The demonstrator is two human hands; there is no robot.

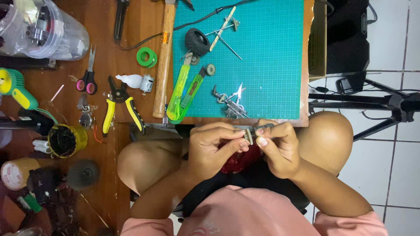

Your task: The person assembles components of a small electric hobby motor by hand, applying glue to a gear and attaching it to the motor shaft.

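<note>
Wooden surface [131, 26] with a green cutting mat [262, 52] is shown above the lap. A small gear [248, 136] is pinched between both hands, left hand [214, 148] and right hand [278, 146] meeting at it, equally near; a hammer [165, 57] lies beyond.
</note>
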